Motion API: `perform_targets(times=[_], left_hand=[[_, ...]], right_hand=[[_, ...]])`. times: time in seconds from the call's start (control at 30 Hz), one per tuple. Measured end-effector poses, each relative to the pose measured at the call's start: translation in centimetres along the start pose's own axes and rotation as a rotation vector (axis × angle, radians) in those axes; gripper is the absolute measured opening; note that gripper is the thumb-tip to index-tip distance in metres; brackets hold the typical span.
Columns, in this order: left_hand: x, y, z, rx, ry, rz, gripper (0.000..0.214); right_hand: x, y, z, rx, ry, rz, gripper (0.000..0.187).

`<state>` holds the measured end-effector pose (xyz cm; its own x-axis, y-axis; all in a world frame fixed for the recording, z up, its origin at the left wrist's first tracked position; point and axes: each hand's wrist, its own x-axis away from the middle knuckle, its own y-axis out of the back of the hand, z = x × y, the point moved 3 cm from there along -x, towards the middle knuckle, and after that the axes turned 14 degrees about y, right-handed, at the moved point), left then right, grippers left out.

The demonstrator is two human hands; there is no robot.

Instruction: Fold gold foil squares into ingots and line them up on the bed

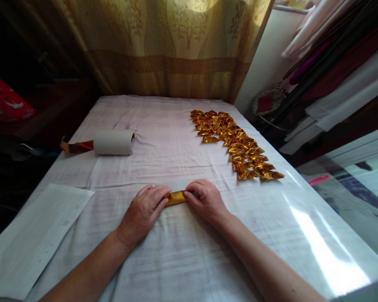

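Between my two hands lies a folded strip of shiny gold foil paper, near the middle of the table. My left hand grips its left end, fingers over the top and thumb at the near edge. At the right end my right hand pinches the strip with thumb and fingers. A pale sheet shows just behind the strip, partly hidden by my hands. Several folded gold foil pieces stand in rows at the back right, apart from my right hand.
A grey-white cardboard tube lies at the back left, with a coppery foil strip sticking out of its left end. At the left front rests a stack of pale paper. A white cloth covers the table; a gold curtain hangs behind.
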<state>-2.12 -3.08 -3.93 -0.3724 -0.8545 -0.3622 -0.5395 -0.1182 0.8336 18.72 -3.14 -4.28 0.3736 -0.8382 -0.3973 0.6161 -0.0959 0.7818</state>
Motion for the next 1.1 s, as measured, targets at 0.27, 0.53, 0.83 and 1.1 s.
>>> perform_targets(times=[0.27,0.53,0.83,1.1], left_hand=[[0.6,0.4,-1.9,-0.217,-0.066,0.031,0.025],[2.1,-0.3,-3.6,-0.289,-0.076,0.038,0.041],[3.0,-1.1,-3.7,-0.311,-0.088,0.07,0.046],[2.8,-1.1,-3.7,-0.299,-0.087,0.087,0.045]], right_hand=[[0.1,-0.4,0.3,0.093,0.019,-0.055,0.01],[0.0,-0.5,0.3,0.113,0.0,-0.037,0.011],[0.1,-0.7,0.3,0.126,-0.014,-0.063,0.009],[0.3,-0.9,0.2,0.127,-0.06,-0.087,0.01]])
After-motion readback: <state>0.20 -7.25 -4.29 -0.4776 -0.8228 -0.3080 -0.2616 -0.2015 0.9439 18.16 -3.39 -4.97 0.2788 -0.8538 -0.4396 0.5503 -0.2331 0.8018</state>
